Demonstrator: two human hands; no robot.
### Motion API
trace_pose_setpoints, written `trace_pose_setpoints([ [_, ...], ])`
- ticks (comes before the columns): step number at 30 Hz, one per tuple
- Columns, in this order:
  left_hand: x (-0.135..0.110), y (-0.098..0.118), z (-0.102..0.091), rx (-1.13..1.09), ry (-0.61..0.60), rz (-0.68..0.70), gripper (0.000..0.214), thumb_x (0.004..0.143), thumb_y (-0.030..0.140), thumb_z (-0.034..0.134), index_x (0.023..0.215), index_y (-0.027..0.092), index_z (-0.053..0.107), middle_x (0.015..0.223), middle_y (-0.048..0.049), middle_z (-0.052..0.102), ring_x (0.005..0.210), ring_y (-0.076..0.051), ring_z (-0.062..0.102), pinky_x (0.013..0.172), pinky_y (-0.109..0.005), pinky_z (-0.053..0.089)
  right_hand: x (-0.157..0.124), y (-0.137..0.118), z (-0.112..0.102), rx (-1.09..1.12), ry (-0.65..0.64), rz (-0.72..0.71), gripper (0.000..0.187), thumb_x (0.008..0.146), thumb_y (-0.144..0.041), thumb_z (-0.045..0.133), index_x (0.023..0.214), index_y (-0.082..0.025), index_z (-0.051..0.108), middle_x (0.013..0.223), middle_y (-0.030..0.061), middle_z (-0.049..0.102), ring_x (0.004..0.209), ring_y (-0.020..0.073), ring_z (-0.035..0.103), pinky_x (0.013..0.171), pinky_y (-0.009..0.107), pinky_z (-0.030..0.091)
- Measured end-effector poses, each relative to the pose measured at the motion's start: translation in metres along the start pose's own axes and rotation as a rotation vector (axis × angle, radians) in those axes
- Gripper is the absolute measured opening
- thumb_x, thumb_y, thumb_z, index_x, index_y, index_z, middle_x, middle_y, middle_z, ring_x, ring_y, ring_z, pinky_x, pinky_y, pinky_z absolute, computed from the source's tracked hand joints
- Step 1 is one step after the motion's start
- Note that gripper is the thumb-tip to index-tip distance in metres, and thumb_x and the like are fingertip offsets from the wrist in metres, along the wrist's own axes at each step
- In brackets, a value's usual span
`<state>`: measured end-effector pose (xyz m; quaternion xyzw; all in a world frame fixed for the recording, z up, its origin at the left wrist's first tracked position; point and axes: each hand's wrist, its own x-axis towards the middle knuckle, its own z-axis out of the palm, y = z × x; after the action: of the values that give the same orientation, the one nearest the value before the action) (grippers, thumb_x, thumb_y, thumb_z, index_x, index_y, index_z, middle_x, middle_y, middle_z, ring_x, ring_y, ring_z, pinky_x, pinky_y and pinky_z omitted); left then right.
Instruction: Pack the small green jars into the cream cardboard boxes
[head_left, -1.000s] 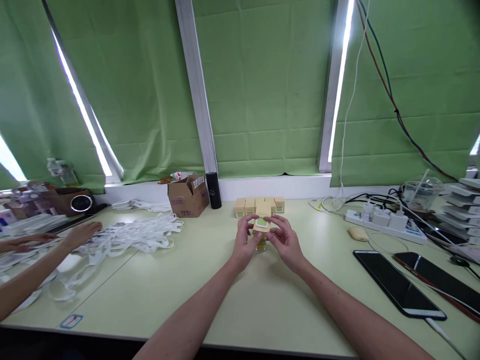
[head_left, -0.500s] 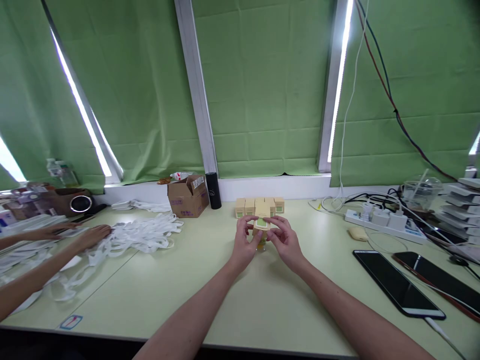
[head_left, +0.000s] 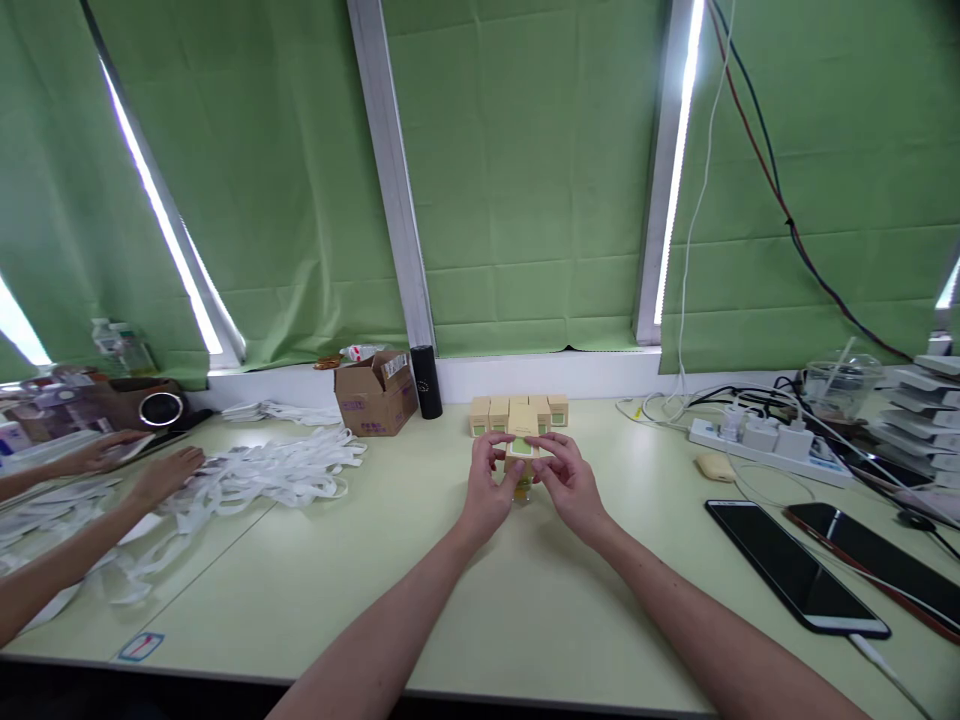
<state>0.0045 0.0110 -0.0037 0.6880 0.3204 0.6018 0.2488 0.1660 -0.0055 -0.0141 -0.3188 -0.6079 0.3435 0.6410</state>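
Both of my hands meet over the middle of the pale green table. My left hand and my right hand pinch a small cream box with a green label from either side. Under the box, a small yellowish object shows between my fingers; I cannot make out what it is. Just behind stands a row of several matching cream boxes near the window sill.
A brown cardboard box and a black cylinder stand at the back. White straps lie to the left, where another person's hands work. Two phones and a power strip lie on the right.
My hands and the box have barely moved. The other person's hands at the left have shifted over the white straps.
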Motion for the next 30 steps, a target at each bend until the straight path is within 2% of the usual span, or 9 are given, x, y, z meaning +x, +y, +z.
trace_pose_setpoints([
  [4,0.0,0.001,0.0,-0.016,-0.001,-0.037,0.039,0.092,0.049,0.07,0.12,0.025,0.058,0.131,-0.0098,0.059,0.096,-0.021,0.063,0.087,-0.038,0.047,0.0,-0.001,-0.001,0.008,-0.011,0.018,0.047,0.093,-0.056,0.068,0.134,-0.032,0.068,0.144,0.0104,0.046,0.09,0.0176,0.071,0.089,0.042,0.063],
  [8,0.0,0.004,0.001,-0.129,0.012,-0.111,0.047,0.091,0.054,0.071,0.124,0.025,0.054,0.136,-0.012,0.058,0.098,-0.021,0.065,0.084,-0.037,0.055,0.002,0.0,-0.001,0.123,0.058,0.124,0.068,0.088,-0.059,0.073,0.148,-0.035,0.054,0.142,0.0098,0.055,0.087,0.0185,0.071,0.093,0.046,0.061],
  [10,0.001,0.005,0.002,-0.191,0.024,-0.136,0.05,0.091,0.056,0.07,0.125,0.025,0.052,0.136,-0.0118,0.058,0.099,-0.021,0.067,0.081,-0.036,0.057,0.004,0.002,-0.001,0.207,0.063,0.182,0.067,0.084,-0.061,0.076,0.141,-0.031,0.06,0.136,0.0101,0.062,0.089,0.0208,0.071,0.09,0.047,0.061],
  [13,0.002,0.006,0.003,-0.235,0.027,-0.147,0.051,0.09,0.058,0.069,0.125,0.025,0.052,0.132,-0.0109,0.059,0.101,-0.022,0.069,0.079,-0.034,0.059,0.005,0.002,0.001,0.299,-0.027,0.216,0.057,0.082,-0.063,0.077,0.122,-0.023,0.072,0.122,0.0118,0.072,0.096,0.0261,0.071,0.086,0.044,0.06],
  [15,0.002,0.005,0.003,-0.229,0.029,-0.151,0.052,0.09,0.06,0.069,0.124,0.024,0.052,0.131,-0.0107,0.058,0.098,-0.021,0.07,0.077,-0.033,0.058,0.005,0.0,0.002,0.31,-0.079,0.204,0.056,0.083,-0.063,0.075,0.121,-0.022,0.074,0.115,0.012,0.075,0.099,0.0279,0.07,0.083,0.043,0.059],
  [19,0.003,0.0,0.003,-0.155,0.071,-0.15,0.048,0.092,0.057,0.068,0.121,0.023,0.053,0.129,-0.0106,0.058,0.096,-0.021,0.07,0.08,-0.035,0.057,0.002,-0.007,0.004,0.261,-0.089,0.152,0.059,0.087,-0.06,0.073,0.137,-0.027,0.067,0.13,0.0107,0.071,0.109,0.0288,0.069,0.083,0.041,0.059],
  [23,0.003,0.0,0.0,-0.063,0.06,-0.13,0.043,0.094,0.054,0.067,0.12,0.022,0.057,0.12,-0.0107,0.066,0.105,-0.024,0.067,0.091,-0.039,0.053,-0.001,-0.014,0.006,0.213,-0.09,0.115,0.069,0.091,-0.058,0.069,0.153,-0.034,0.051,0.144,0.0079,0.064,0.119,0.0281,0.066,0.09,0.043,0.06],
  [26,0.003,0.004,-0.003,-0.028,0.004,-0.085,0.043,0.094,0.058,0.063,0.118,0.022,0.065,0.121,-0.0115,0.067,0.11,-0.026,0.064,0.094,-0.04,0.05,-0.003,-0.019,0.006,0.183,-0.079,0.074,0.071,0.093,-0.054,0.068,0.158,-0.036,0.044,0.148,0.0066,0.061,0.128,0.0283,0.061,0.097,0.044,0.059],
  [30,0.002,0.009,-0.004,-0.051,-0.013,-0.06,0.049,0.097,0.065,0.054,0.102,0.021,0.075,0.125,-0.0129,0.065,0.12,-0.03,0.06,0.1,-0.043,0.049,-0.005,-0.023,0.007,0.127,-0.052,0.037,0.064,0.095,-0.053,0.065,0.155,-0.034,0.049,0.15,0.0072,0.057,0.129,0.0285,0.06,0.1,0.043,0.059],
])
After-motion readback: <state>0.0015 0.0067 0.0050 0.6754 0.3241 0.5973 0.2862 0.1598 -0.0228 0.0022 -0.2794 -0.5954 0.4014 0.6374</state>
